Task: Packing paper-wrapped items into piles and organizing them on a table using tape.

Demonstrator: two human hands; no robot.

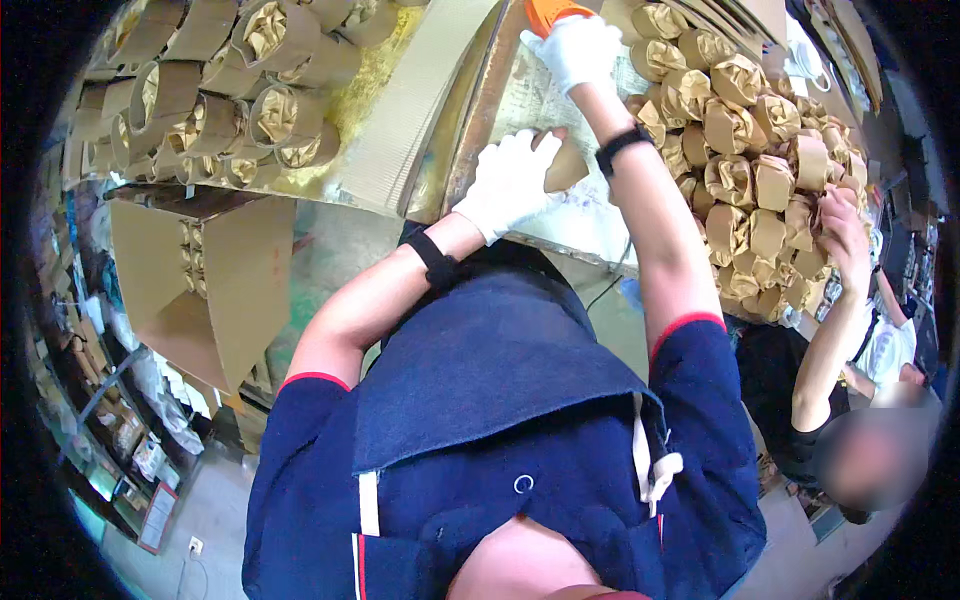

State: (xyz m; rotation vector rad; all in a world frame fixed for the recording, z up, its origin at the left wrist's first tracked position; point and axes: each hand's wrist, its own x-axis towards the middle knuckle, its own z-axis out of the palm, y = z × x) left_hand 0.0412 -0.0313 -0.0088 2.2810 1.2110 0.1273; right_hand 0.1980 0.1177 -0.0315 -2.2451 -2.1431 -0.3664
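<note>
My left hand (508, 187), in a white glove, grips a small curved brown cardboard piece (567, 166) on the worktop, its fingers and thumb around one side. Part of the piece is hidden under the glove. Farther off, my right hand (578, 52), also gloved in white, is closed on an orange tool (553, 12) at the top edge of the view. Most of that tool is cut off, so I cannot tell its kind. Stained, pale sheets (590, 228) cover the worktop beneath my hands.
Right of my forearm is a heap of brown rolls stuffed with crumpled paper (728, 180); another person's hand (845, 235) touches its right side. Cardboard rings with paper inside (275, 115) stand at the far left. Below them is an open carton (215, 300). Corrugated sheets (400, 120) lie between.
</note>
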